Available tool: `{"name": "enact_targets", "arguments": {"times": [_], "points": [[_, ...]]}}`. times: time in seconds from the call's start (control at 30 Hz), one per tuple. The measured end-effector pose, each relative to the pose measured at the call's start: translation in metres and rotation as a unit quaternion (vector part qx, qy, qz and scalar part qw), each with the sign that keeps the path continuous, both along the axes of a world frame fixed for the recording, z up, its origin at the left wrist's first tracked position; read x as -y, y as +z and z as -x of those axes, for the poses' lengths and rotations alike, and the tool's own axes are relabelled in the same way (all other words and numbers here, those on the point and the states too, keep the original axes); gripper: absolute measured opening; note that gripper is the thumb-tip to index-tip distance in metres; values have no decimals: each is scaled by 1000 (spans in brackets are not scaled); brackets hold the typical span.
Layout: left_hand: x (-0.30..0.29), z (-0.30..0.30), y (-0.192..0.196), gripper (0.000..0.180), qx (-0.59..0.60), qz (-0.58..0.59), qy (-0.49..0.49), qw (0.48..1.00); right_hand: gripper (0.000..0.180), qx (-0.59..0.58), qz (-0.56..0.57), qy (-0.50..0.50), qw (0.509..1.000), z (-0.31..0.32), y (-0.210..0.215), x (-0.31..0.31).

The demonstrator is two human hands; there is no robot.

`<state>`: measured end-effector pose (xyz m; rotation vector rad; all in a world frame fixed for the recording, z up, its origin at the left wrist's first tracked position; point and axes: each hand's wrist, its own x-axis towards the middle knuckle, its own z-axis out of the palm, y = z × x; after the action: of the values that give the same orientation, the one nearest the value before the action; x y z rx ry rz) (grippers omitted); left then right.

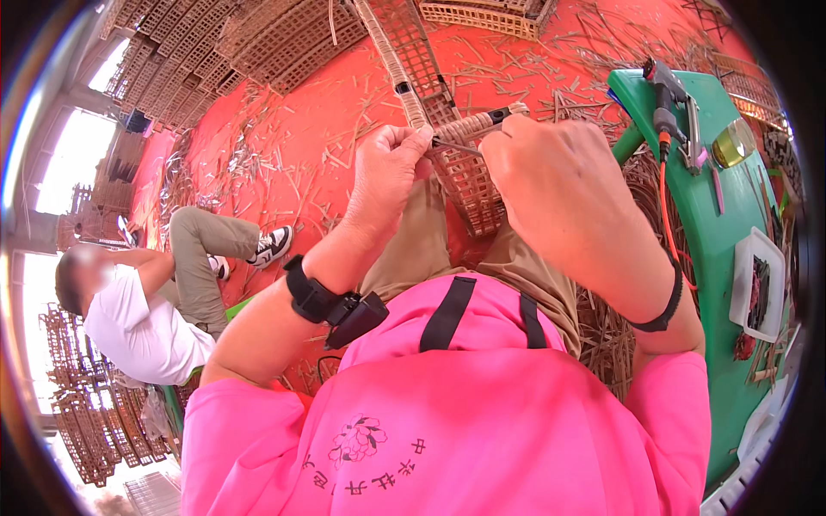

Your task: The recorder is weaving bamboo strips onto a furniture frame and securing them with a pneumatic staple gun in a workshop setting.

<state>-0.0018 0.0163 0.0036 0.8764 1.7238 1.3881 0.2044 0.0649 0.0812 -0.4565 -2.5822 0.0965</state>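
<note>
A woven lattice piece of brown cane [469,185] stands between my knees, its edges wrapped with pale strip. A short wrapped bar [469,127] with a dark bare section crosses it. My left hand [391,168] is closed, thumb and fingertips pinching at the corner where the wrapped edges meet. A thin dark strip [458,149] runs from there to my right hand [559,176]. That hand is closed in a fist just right of the bar, its back toward me, hiding most of its fingertips. The strip's end inside the fist is hidden.
At right, a green table [697,215] bears a nail-gun-like tool [667,107] with an orange hose, a jar [733,144] and a white tray [757,284]. Cane scraps litter the red floor [327,112]. Stacked lattice pieces [284,39] stand far left. Another person [155,318] sits at left.
</note>
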Motion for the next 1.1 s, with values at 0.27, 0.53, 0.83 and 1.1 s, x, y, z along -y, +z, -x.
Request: {"name": "enact_targets", "arguments": {"times": [0.27, 0.53, 0.83, 1.1], "points": [[14, 2, -4, 18, 60, -115, -41, 991, 16, -31, 16, -119, 992, -2, -53, 34], [9, 20, -1, 13, -6, -112, -124, 986, 34, -46, 57, -144, 987, 2, -84, 49], [8, 17, -4, 11, -19, -130, -100, 986, 34, -125, 160, -99, 974, -2, -84, 33], [6, 12, -7, 10, -60, -118, -81, 988, 35, -166, 214, -98, 958, -3, -89, 31]]}}
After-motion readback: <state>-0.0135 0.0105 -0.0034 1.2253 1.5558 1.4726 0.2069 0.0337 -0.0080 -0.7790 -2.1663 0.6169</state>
